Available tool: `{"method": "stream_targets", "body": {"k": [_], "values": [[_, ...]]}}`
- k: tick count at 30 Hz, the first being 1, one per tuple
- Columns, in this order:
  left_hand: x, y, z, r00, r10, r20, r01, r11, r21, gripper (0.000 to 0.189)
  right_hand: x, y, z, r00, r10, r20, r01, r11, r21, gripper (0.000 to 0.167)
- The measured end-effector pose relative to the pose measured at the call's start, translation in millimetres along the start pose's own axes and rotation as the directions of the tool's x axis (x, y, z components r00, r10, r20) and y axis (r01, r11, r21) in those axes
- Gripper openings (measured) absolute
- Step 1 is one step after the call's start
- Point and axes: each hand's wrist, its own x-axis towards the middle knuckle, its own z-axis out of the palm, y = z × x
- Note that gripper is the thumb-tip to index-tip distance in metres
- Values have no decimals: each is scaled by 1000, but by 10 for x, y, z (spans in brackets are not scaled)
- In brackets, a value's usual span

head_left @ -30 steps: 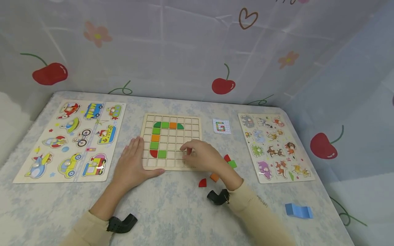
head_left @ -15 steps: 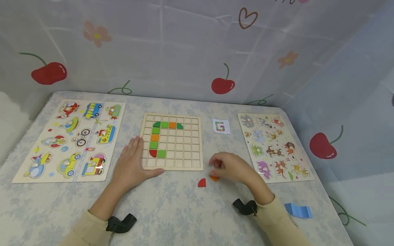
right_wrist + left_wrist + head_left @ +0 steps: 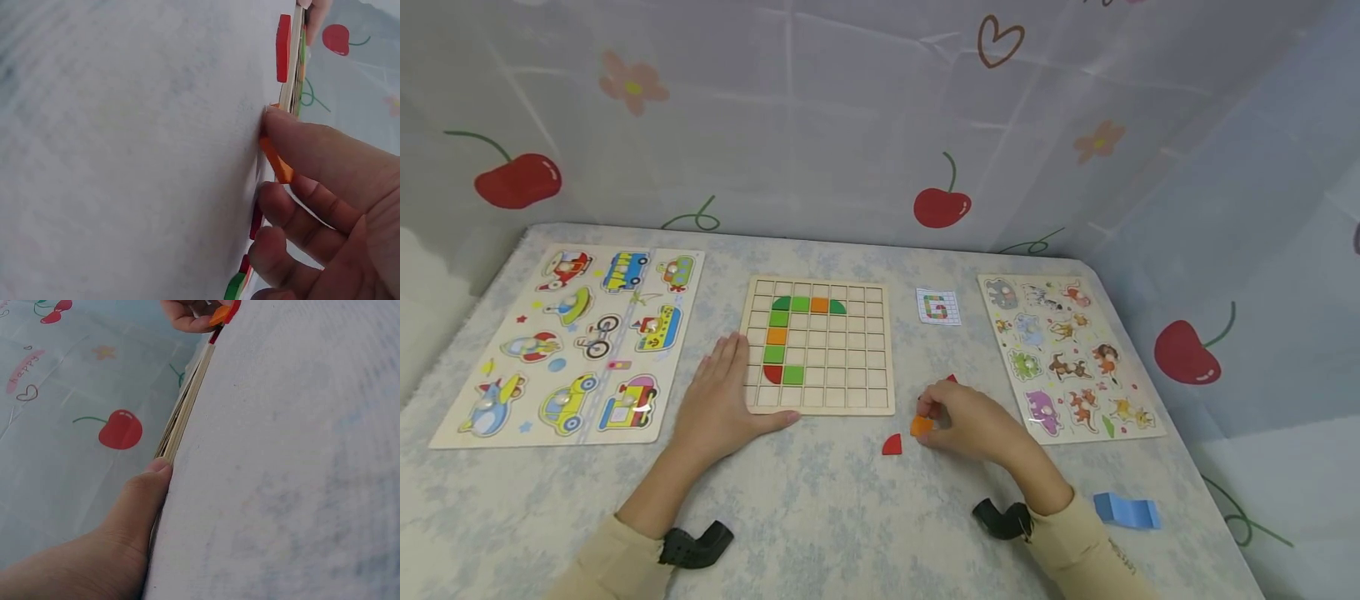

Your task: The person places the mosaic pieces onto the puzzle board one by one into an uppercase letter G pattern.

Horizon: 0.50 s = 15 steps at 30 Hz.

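My right hand [image 3: 966, 421] is at the loose pieces, to the right of the wooden grid board's near corner. Its thumb and fingers pinch an orange square block [image 3: 921, 426], tilted in the right wrist view [image 3: 277, 161]. A red quarter-round piece [image 3: 892, 445] lies just left of it. Under the fingers are a dark red piece [image 3: 255, 220] and a green piece [image 3: 234, 286]. My left hand [image 3: 718, 404] rests flat at the left of the grid board [image 3: 850, 350], thumb stretched along its near edge. Green, orange and red pieces form a partial outline on the board.
A small pattern card [image 3: 938, 307] with a letter G lies right of the board. A vehicle puzzle [image 3: 568, 342] is at the left, an animal puzzle [image 3: 1071, 358] at the right. A blue wavy block [image 3: 1127, 511] sits near the table's right edge.
My right hand has moved from the board's lower right, where it held something red, to the loose pieces and has taken hold of the orange block. My left hand has stayed still.
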Motion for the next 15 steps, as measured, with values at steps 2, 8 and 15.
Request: {"method": "stream_targets", "body": {"k": [2, 8, 15], "values": [[2, -1, 3, 1000, 1, -2, -1, 1000, 0, 140, 11, 11, 7, 1000, -14, 10, 14, 999, 36, 24], [8, 1, 5, 1000, 0, 2, 0, 1000, 1, 140, 89, 72, -4, 999, -35, -11, 36, 987, 157, 19], [-4, 17, -31, 1000, -1, 13, 1, 1000, 0, 139, 354, -53, 23, 995, -61, -74, 80, 955, 287, 16]]}}
